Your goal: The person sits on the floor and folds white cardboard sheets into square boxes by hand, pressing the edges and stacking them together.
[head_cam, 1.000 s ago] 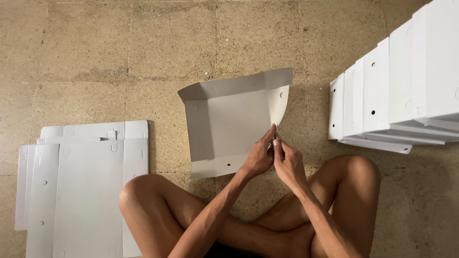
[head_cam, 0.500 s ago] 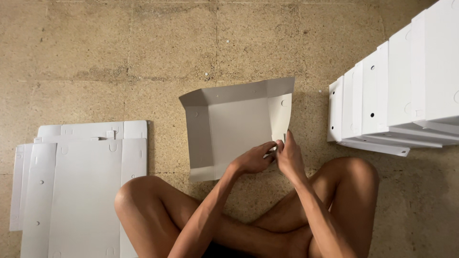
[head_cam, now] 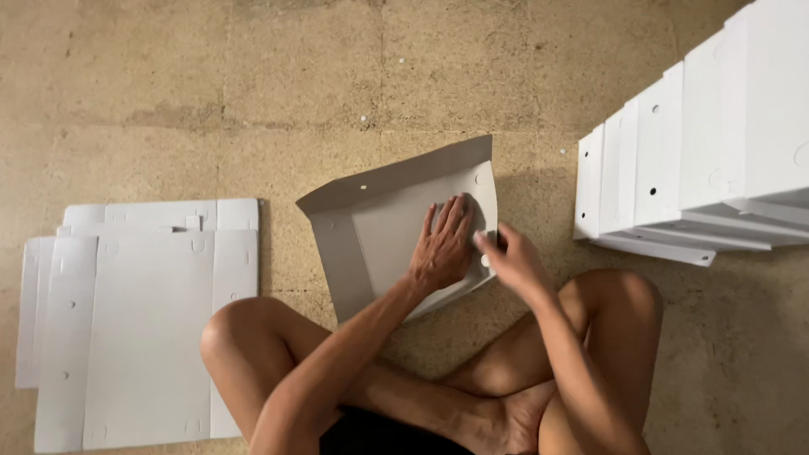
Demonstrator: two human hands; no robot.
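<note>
Near edge, bottom centre of frame: my crossed legs (head_cam: 354, 379) on the floor (head_cam: 253, 101). Just above them, frame centre, the box (head_cam: 379, 227), a white half-folded cardboard blank, lies on the floor, back wall and left wall standing up, right flap up at a slant.

Left hand (head_cam: 444, 244) lies flat on the inside of the box by the right flap, fingers spread, pressing down, not gripping anything. Right hand (head_cam: 512, 263) is just right of it, at the flap's outer edge, thumb and fingertips pinching the flap near its lower corner. So the box sits under and between both hands, touching both.

Handling, as I judge it: light, thin board, stiff along panels but bends easily at creases; smooth face, a bit slippery; dents or tears if forced. Best hold is at flap edges near a crease, with a flat palm on the base to keep it from sliding.

Lower left of frame: stack of flat blanks (head_cam: 139, 329) on the floor, well apart from the hands. Far right, upper: row of folded boxes (head_cam: 699, 143) standing on edge, near but not touching the box.
</note>
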